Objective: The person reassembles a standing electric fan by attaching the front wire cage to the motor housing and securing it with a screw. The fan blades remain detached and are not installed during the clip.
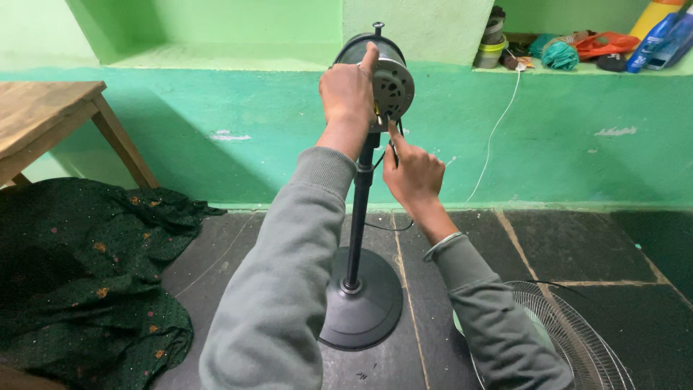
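Fingers of the left hand (348,92) are curled round the fan motor (381,78), with one finger up along its face. They hold it tight. Fingers of the right hand (413,173) are bunched together, and the pointing finger pokes up at the bottom of the motor, right where a thin black wire (390,189) hangs down. I cannot tell if this hand pinches the wire or only touches it.

The motor is round and grey, with a silver face full of little holes and a small knob on top. It has no blades and no cage on it. It sits on top of a black pole (360,209), and the pole stands straight up on a round black base (363,303) on the dark stone floor.

Both arms wear grey sleeves. A wire fan guard (585,339) lies on the floor at the right, and the picture edge cuts part of it off. A dark green cloth (79,267) lies at the left beside a wooden table (43,115). The left hand hides the back of the motor.
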